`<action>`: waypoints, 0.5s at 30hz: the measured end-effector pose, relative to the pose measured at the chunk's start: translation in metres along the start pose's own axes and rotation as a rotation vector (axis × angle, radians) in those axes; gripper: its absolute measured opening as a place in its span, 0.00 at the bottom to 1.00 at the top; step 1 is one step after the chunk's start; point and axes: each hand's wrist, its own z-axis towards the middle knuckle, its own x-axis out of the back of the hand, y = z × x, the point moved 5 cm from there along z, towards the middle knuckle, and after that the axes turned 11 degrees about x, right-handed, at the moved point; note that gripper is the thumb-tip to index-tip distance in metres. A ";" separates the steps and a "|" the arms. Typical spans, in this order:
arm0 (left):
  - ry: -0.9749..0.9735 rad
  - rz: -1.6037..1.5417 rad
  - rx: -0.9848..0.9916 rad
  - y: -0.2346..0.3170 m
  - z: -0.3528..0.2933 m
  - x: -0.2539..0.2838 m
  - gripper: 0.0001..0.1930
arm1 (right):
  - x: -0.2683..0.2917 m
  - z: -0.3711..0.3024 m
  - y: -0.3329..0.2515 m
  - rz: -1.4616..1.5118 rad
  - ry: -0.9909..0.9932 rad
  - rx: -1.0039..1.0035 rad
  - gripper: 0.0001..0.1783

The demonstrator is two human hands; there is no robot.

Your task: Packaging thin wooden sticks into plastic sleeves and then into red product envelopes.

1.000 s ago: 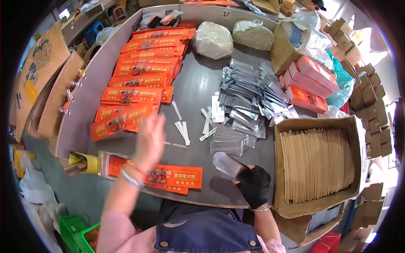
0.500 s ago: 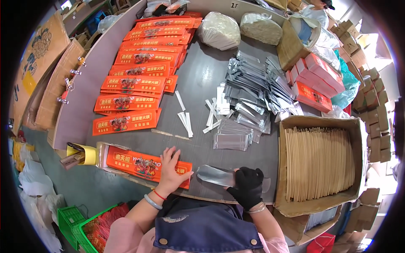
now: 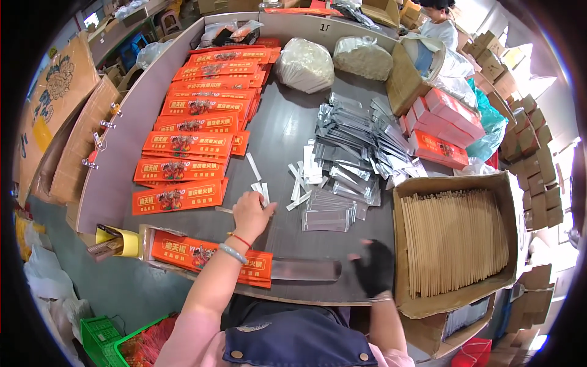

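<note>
Grey worktop: we see the right hand, fingers spread, now off the clear plastic piece beside orange packets; left hand now at white strips, pinch unclear.

The right hand was blurred. The left hand partly hid white strips, its forearm the front packets. The bottom edge cut off the apron.
</note>
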 end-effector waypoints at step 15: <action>-0.077 0.008 -0.620 0.090 -0.044 -0.044 0.09 | 0.031 -0.084 0.115 -0.591 -0.212 -0.661 0.08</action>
